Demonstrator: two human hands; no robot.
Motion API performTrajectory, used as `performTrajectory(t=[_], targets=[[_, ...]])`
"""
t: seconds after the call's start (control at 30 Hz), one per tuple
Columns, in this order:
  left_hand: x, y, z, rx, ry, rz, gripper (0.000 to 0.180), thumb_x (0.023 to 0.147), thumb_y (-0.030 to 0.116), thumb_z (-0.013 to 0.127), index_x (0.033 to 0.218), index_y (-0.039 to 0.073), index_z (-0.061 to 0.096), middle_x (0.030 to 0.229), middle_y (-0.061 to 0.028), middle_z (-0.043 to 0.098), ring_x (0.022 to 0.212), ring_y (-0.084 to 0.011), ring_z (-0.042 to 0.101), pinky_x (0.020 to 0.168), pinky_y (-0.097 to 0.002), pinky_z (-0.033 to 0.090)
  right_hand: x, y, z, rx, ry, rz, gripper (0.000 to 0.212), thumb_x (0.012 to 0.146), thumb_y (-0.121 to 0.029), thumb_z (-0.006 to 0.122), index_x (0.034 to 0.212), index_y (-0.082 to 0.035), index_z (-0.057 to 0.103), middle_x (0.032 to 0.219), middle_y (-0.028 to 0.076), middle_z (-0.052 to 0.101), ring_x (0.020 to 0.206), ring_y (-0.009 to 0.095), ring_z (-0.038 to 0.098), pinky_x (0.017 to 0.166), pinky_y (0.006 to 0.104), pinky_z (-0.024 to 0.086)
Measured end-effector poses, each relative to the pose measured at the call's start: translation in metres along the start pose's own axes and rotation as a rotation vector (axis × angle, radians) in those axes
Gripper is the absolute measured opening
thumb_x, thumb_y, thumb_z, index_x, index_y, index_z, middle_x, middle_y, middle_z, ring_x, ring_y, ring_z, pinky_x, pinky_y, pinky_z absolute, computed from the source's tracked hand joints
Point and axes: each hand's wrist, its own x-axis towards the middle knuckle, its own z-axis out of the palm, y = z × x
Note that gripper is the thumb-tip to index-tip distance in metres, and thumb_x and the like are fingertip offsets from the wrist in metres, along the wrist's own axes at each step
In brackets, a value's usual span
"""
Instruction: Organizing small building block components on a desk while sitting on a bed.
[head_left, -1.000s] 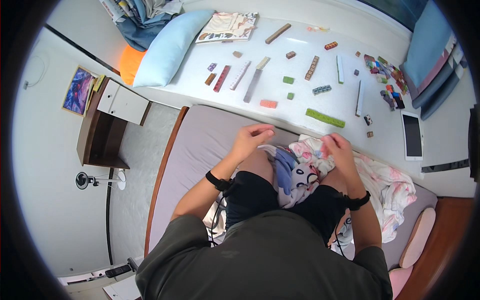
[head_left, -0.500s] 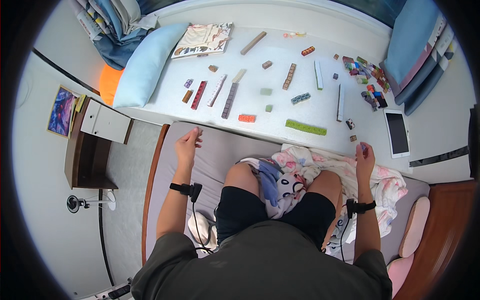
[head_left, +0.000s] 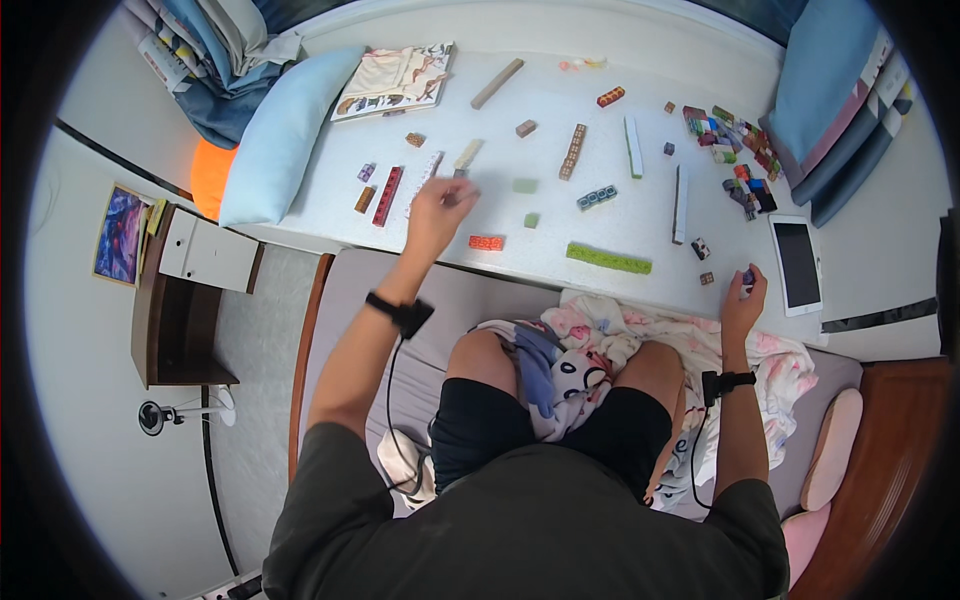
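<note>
My left hand [head_left: 440, 212] is over the table among the rows of small blocks, its curled fingers smeared by motion. It covers most of a grey-violet row of cubes [head_left: 460, 173] and part of a white-and-pink patterned row [head_left: 432, 165]; whether it touches either is hidden. Just left of it lies a dark red row of blocks [head_left: 388, 196]. At the table's front right, my right hand [head_left: 740, 305] is closed on a small dark purple cube [head_left: 748, 277], held at the fingertips. A small brown block [head_left: 707, 279] and a black-and-white block [head_left: 700, 248] lie beside that hand.
A white tablet [head_left: 797, 265] lies right of my right hand. Behind it is a pile of mixed coloured blocks [head_left: 735, 140]. A long green row [head_left: 608, 259] and an orange row [head_left: 487, 243] lie near the front edge. A light blue pillow [head_left: 290, 140] stands at the left end.
My left hand has moved right and forward from the table's front edge onto the block rows. My right hand has shifted slightly right and forward, with the purple cube now showing more plainly.
</note>
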Motion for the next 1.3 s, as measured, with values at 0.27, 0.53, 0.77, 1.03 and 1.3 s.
performTrajectory(t=[0.27,0.53,0.77,1.03,1.3], targets=[[0.14,-0.052,0.102,0.45,-0.249,-0.092,0.029,0.088,0.028,0.077,0.106,0.006,0.078,0.109,-0.0192,0.076,0.1,-0.0367,0.073,0.089,-0.0455,0.058,-0.008,0.003,0.013,-0.017,0.088,0.141,0.033,0.1,-0.015,0.07,0.127,0.002,0.065,0.104,0.014,0.066,0.092,0.027,0.064,0.085,0.0382,0.052],[0.197,-0.047,0.162,0.63,-0.463,-0.084,0.04,0.093,0.039,0.067,0.098,0.001,0.078,0.102,-0.0256,0.076,0.098,-0.042,0.074,0.087,-0.0518,0.058,-0.012,0.018,0.007,-0.059,0.114,0.054,0.031,0.097,-0.015,0.073,0.123,0.0,0.066,0.102,0.016,0.067,0.091,0.033,0.067,0.084,0.0414,0.054],[0.215,-0.054,0.134,0.685,-0.43,0.049,0.073,0.087,0.047,0.08,0.136,-0.004,0.063,0.126,-0.0272,0.07,0.117,-0.0406,0.068,0.099,-0.0467,0.056,-0.004,-0.004,0.006,-0.058,0.054,0.107,0.036,0.094,-0.022,0.08,0.121,-0.002,0.067,0.098,0.014,0.068,0.086,0.032,0.066,0.08,0.0428,0.053],[0.109,0.028,0.044,0.423,-0.209,0.353,0.045,0.097,0.021,0.074,0.133,-0.004,0.063,0.119,-0.0233,0.067,0.112,-0.0394,0.065,0.099,-0.0462,0.052,-0.004,-0.001,-0.001,-0.064,0.009,0.125,0.03,0.093,-0.02,0.08,0.116,-0.005,0.069,0.094,0.011,0.067,0.086,0.028,0.067,0.077,0.0418,0.055],[-0.138,-0.008,-0.029,0.425,-0.169,0.213,0.028,0.096,0.006,0.067,0.122,-0.003,0.064,0.11,-0.0213,0.066,0.105,-0.0414,0.064,0.092,-0.0482,0.052,-0.01,-0.023,-0.014,0.039,-0.02,-0.069,0.028,0.092,-0.012,0.076,0.119,-0.007,0.069,0.095,0.011,0.066,0.087,0.03,0.066,0.078,0.0431,0.054]])
